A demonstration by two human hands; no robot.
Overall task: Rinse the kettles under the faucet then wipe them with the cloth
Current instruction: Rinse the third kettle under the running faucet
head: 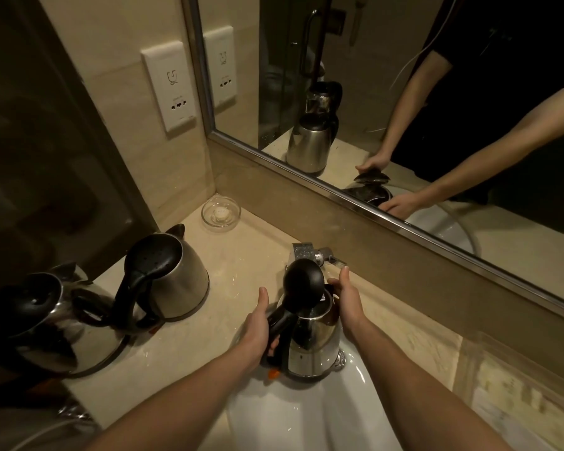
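- Bathroom vanity: beige stone counter (241, 262), glossy and veined, with a white glazed sink (306, 418) set into it.
- Chrome-framed mirror (404, 92) runs along the back above a stone upstand. It reflects both forearms and two kettles.
- Side wall is beige tile and carries a white outlet plate (170, 89).
- Round clear glass dish (221, 211) sits in the back corner of the counter with a small white item in it.
- Chrome faucet (303, 252), blocky with a side lever, is mounted at the sink's back edge.
- Held kettle (313, 343): brushed steel body, black plastic handle, over the sink just below the faucet. Its round black lid (303, 281) is flipped up and the mouth is open. Can't tell if water is running.
- Left hand (256, 323) is wrapped round the black handle, thumb pointing up along it.
- Right hand (347, 304) cups the far side of the body near the spout, fingers curled round the rim and thumb raised.
- A small orange tab (273, 373) shows at the base under the handle.
- Middle kettle (183, 281): steel, lid closed, upright on the counter left of the sink, handle toward the camera.
- Near-left kettle (46, 323): shinier steel with a black lid, at the counter's left edge, just beside the middle one.
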